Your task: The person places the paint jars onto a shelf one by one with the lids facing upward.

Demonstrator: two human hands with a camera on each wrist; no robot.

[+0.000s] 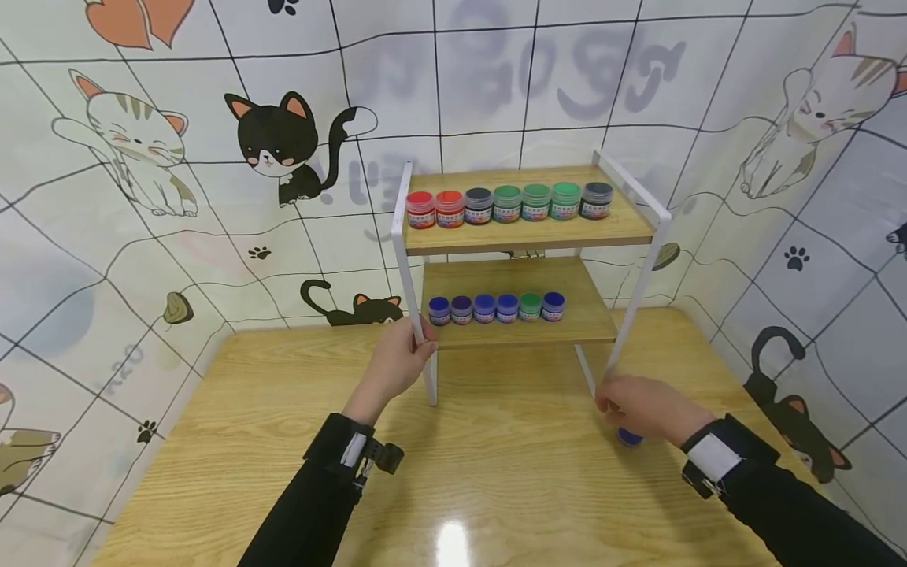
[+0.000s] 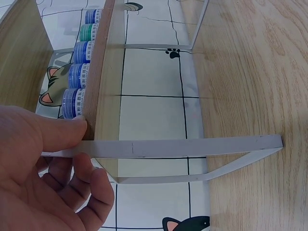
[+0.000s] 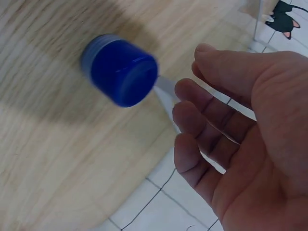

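Note:
In the head view my left hand (image 1: 400,354) grips the front left post of a white-framed, two-tier wooden shelf (image 1: 520,236). Its thumb lies on the front of the white post (image 2: 192,147), against the board's end. My right hand (image 1: 648,405) is low by the shelf's front right leg, fingers loosely curled; no object shows in its grasp in the right wrist view. Contact with the leg is hidden. A small jar with a blue lid (image 3: 125,72) is on the table just beyond those fingertips, mostly covered by the hand in the head view (image 1: 629,438).
On the upper board stands a row of red (image 1: 421,211), green (image 1: 535,203) and dark-lidded jars. The lower board holds blue jars (image 1: 485,309), a purple-lidded one and a green one (image 1: 529,307). Cat-patterned cloth (image 1: 496,94) encloses the wooden table (image 1: 496,457).

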